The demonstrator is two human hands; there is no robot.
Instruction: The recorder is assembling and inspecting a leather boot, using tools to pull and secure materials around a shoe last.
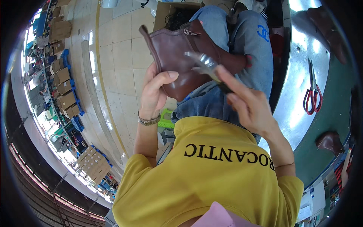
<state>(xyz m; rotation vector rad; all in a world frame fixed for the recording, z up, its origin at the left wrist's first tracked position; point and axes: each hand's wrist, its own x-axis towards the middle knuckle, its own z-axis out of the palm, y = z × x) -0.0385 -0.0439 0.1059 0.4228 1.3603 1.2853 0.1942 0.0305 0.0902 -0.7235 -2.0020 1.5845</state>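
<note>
My left hand grips a brown leather boot upper by its near left edge, thumb on top and fingers underneath. The upper is held above my lap, its narrow end pointing right. In my right hand is a shiny metal-headed tool with a dark grip. The tool's head is over the middle of the leather, smeared by motion, so its exact kind and any contact are unclear. My right forefinger is stretched along the tool.
On my right stands a workbench with a shiny metal edge and a green top. Red-handled scissors lie there, near another brown boot piece. A cardboard box and green stool stand on the tiled floor.
</note>
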